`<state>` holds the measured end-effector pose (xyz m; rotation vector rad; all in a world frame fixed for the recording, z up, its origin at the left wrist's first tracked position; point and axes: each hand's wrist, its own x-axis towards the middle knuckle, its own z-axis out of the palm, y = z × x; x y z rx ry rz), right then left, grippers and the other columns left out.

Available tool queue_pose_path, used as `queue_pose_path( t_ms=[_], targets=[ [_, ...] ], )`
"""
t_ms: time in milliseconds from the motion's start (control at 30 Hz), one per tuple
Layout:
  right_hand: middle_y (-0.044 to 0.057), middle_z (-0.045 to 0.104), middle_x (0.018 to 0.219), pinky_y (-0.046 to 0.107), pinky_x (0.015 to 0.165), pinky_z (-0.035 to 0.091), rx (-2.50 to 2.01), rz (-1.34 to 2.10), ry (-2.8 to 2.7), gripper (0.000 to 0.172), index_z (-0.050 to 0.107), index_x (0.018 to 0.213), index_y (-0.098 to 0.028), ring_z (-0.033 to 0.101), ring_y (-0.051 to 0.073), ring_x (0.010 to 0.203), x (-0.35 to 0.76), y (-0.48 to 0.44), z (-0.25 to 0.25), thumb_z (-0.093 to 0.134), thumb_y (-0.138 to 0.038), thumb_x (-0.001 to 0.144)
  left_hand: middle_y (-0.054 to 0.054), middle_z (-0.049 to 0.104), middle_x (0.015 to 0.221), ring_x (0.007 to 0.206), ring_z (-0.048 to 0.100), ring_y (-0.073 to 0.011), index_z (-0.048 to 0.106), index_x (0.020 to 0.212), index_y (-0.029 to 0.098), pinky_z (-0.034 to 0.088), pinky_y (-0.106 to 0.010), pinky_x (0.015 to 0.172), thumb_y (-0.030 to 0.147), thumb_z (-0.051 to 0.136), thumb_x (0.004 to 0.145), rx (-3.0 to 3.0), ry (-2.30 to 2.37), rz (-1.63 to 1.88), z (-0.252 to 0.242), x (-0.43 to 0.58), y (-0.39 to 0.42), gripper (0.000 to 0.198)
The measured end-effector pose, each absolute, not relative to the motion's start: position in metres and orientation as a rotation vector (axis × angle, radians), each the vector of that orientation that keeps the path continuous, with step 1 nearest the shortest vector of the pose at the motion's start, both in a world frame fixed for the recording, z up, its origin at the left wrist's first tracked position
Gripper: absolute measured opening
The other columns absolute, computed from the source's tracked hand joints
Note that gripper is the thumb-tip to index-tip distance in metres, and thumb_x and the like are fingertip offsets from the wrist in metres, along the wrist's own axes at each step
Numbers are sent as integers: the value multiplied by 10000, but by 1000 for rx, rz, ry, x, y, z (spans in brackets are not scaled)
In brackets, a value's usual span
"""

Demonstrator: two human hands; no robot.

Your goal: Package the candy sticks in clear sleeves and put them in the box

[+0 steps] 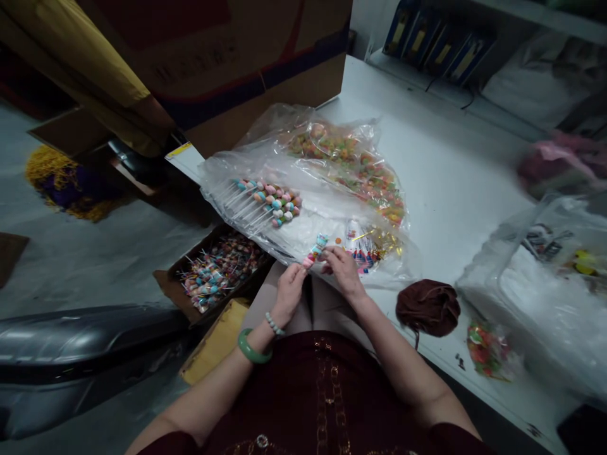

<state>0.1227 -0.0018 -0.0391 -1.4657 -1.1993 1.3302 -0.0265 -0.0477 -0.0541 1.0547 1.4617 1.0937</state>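
Between my hands is a marshmallow lollipop (pixel 316 248) in a clear, printed wrapper, with pink and blue pieces showing. My left hand (pixel 289 292) pinches its lower end. The curled fingers of my right hand (pixel 342 268) pinch at the side of the wrapper; the exact spot they hold is partly hidden. Just beyond lie unwrapped marshmallow sticks (pixel 279 203) in rows on a clear plastic sheet (pixel 308 170). Printed wrappers (pixel 363 249) and gold twist ties (pixel 391 242) lie near my right hand. Below left, a cardboard box (pixel 165 287) holds many wrapped lollipops (pixel 208 284).
Bagged gummy candies (pixel 351 151) lie at the back of the sheet, before a large carton (pixel 265 82). To the right are a brown cloth bundle (pixel 428 307), a small candy bag (pixel 490 351) and a plastic-lined tub (pixel 545 284). Someone in yellow clothing (pixel 109 63) is at left.
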Motion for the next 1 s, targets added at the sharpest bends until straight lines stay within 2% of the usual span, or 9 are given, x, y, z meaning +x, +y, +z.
queue_pose_path(
  t_ms=[67,133,200,267,367,533,667,867,1000],
  targets=[
    [13,683,791,283,672,441,-1705,941,-1549,131,668,841,-243,592,163,661,151,19,-37,541,-236,810,43,366,586,595,308,-111,446,605,192,263,-244,569,511,626,802,926,1390,1108,-56,-33,-38,416],
    [90,694,907,314,779,433,-1899,524,-1782,204,684,872,-204,618,210,831,180,39,-37,516,-133,781,55,333,569,565,266,-96,431,606,190,227,-240,539,544,652,776,820,1320,1105,-56,-37,-32,451],
    [113,694,911,330,809,427,-1970,403,-1904,250,695,869,-186,615,228,880,202,53,-39,493,-89,757,59,335,563,550,255,-88,453,617,186,206,-238,520,555,674,757,759,1269,1095,-52,-38,-30,452],
    [101,701,879,345,832,433,-1883,476,-1902,223,704,818,-191,614,231,888,210,58,-38,500,-121,762,54,353,570,551,273,-87,500,632,180,210,-235,514,555,687,746,750,1226,1092,-46,-38,-32,434],
    [53,716,843,356,829,456,-1633,841,-1614,138,716,775,-217,621,216,850,197,50,-28,583,-251,763,37,401,587,577,322,-100,578,655,174,260,-236,538,534,692,751,823,1194,1083,-34,-37,-35,389],
    [6,682,734,264,605,429,-1283,1538,-894,217,724,781,-213,572,137,646,156,28,4,702,-417,708,-1,527,667,692,440,-140,647,695,179,360,-248,672,468,651,800,988,1210,1034,-21,-34,-39,308],
    [-22,624,649,238,566,407,-1244,1675,-689,232,679,684,-189,518,102,580,150,21,12,799,-359,579,-24,619,795,797,498,-166,687,780,180,384,-263,774,431,636,806,1046,1220,1030,-23,-34,-40,257],
    [-26,625,674,228,563,407,-1295,1597,-676,274,661,709,-192,529,99,597,152,9,2,809,-387,587,-10,570,709,732,468,-155,670,722,176,376,-258,708,438,659,780,1052,1224,995,-31,-36,-46,269],
    [-41,603,633,232,561,423,-1299,1653,-558,319,625,669,-197,522,98,580,140,-4,-16,834,-386,519,4,518,648,683,435,-139,667,710,170,336,-243,622,448,682,751,1029,1229,918,-34,-41,-56,282]
  ],
)
